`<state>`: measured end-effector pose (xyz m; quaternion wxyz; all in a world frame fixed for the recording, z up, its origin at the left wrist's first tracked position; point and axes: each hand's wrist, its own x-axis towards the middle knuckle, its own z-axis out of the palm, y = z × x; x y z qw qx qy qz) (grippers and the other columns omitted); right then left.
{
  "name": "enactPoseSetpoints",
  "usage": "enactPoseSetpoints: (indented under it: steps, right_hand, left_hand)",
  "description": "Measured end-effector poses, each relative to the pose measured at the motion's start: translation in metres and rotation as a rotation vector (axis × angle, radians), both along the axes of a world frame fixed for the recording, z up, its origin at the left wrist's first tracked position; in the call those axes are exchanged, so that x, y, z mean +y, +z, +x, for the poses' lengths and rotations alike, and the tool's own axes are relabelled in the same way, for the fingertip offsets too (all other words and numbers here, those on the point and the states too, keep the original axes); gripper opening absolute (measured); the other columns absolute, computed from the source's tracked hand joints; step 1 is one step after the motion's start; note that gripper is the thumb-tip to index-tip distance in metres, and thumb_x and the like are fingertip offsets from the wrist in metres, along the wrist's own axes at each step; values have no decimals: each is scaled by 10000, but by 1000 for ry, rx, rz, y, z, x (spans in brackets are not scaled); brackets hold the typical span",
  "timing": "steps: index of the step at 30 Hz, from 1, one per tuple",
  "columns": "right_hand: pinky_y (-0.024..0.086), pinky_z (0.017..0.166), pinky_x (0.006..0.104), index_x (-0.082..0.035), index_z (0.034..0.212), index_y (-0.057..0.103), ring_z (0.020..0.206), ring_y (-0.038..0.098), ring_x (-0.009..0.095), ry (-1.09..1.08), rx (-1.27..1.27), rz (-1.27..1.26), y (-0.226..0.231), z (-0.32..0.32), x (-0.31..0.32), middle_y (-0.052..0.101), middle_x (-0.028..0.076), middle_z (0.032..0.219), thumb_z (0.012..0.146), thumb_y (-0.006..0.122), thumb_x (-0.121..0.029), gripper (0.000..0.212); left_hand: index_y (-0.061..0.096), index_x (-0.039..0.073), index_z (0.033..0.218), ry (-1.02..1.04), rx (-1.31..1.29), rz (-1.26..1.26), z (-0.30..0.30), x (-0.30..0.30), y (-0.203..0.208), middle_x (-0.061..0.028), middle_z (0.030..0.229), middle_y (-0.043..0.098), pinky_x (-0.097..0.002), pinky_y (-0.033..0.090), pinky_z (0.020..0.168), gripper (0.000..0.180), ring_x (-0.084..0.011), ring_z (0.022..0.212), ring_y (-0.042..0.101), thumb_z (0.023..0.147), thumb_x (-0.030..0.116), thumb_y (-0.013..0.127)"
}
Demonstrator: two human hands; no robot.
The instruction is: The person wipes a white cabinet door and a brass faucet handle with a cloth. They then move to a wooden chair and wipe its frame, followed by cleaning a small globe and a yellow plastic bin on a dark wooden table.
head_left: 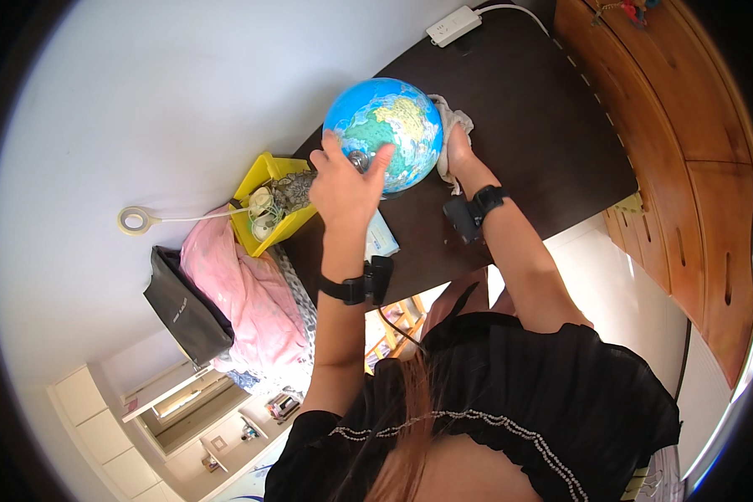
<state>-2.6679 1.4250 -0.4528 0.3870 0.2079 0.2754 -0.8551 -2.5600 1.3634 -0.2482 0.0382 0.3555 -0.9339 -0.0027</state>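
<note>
A blue globe (397, 125) with green and yellow land areas is over the dark tabletop. My left hand (345, 188) grips its near left side, thumb and fingers spread round a shiny metal fitting (359, 161). At the globe's right side, my right hand (460, 151) holds a crumpled greyish-white cloth (455, 118) against the surface. Its fingers are partly hidden by the cloth. Whether the globe rests on the table or is lifted, I cannot tell.
On the dark table (527, 125), a yellow basket (259, 176) with several items stands at the left edge. A blue-white packet (381, 237) lies by my left forearm. The white power strip (454, 26) is at the back. Pink fabric (243, 293), a black bag (188, 309) and wooden drawers (669, 151) flank the table.
</note>
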Motion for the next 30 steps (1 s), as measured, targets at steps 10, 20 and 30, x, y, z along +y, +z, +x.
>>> enactPoseSetpoints:
  steps: [10,20,30]
  right_hand:
    - [456,1007,363,-53,1314,608,1184,588,274,61,911,454,90,-20,41,612,126,1323,933,609,-290,448]
    - [520,930,323,-47,1319,596,1091,639,204,124,455,72,9,-44,45,657,79,1235,1008,553,-274,387]
    - [445,1032,366,-23,1246,631,1204,585,314,-285,1025,654,77,20,54,639,163,1271,919,624,-129,343]
  left_hand:
    - [569,23,1251,-23,60,66,39,-43,-17,-294,1271,588,-479,504,904,555,-417,1156,598,993,511,506]
    - [295,107,1551,-344,65,419,-11,-7,13,-316,1519,357,-454,459,1037,1125,-436,1316,502,686,588,830]
    - [479,-124,1252,38,-242,165,-27,-10,3,-323,922,687,-513,525,860,999,-466,972,674,881,799,388]
